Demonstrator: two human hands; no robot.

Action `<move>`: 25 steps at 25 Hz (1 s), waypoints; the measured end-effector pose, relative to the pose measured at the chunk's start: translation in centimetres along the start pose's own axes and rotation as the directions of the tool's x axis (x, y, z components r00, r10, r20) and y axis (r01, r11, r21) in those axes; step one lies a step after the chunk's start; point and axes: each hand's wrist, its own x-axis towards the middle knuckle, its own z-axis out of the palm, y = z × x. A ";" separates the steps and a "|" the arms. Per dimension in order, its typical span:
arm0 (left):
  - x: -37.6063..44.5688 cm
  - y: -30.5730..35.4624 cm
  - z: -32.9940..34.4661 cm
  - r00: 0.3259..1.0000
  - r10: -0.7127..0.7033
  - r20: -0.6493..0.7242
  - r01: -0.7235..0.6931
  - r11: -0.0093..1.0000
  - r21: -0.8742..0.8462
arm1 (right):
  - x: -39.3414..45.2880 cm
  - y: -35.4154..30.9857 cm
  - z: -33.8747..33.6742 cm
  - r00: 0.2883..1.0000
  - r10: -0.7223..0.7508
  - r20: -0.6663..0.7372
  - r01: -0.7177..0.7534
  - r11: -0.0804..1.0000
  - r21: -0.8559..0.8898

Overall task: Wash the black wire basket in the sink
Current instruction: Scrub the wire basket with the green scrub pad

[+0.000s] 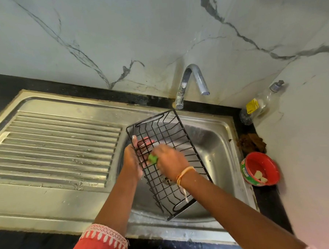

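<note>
A green scrubber point(152, 158) is gripped in the right hand point(171, 161) and pressed against the wire grid of the black wire basket point(167, 162). The basket is steadied by the left hand point(134, 154): its long left rim is clasped, with the thumb laid over the rim and the fingers seen through the mesh beneath.

The basket is held tilted above the bowl of the sink point(214, 140), in front of the tap point(190, 85); whether its near corner touches the bowl cannot be told. Its long axis runs from the tap end toward the person, slanting to the right as it comes nearer, and its open side is turned up toward the camera.

No water is seen running from the tap. Scrubbing is judged to be under way near the middle of the grid; no lather can be made out, so how much has been cleaned cannot be told. The rest of the grid, the ends and a rinse appear to remain.
</note>
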 end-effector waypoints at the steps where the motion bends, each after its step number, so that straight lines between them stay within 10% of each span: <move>1: 0.1 0.2 0.1 1.000 0.007 0.005 -0.007 1.000 0.003 | 0.9 0.9 -0.4 0.990 0.116 -0.080 -0.120 0.992 -0.044; 4: -0.1 0.6 0.6 0.999 0.045 -0.002 -0.045 0.999 -0.004 | 1.0 0.6 0.0 0.946 0.256 -0.197 -0.263 0.965 -0.010; 9: 0.2 0.6 -0.3 0.997 0.053 -0.059 -0.058 0.994 -0.094 | -3.2 -1.3 -0.2 0.982 -0.016 0.188 -0.021 0.981 0.194; 15: -0.4 0.5 1.6 0.996 0.063 0.067 -0.061 0.997 -0.040 | 4.5 1.1 -5.0 0.918 0.225 -0.325 -0.191 0.972 0.134; 25: 1.5 -0.7 0.2 1.000 -0.024 -0.001 0.024 0.979 -0.204 | -0.8 -2.4 -2.5 0.981 0.081 0.178 -0.101 0.989 0.103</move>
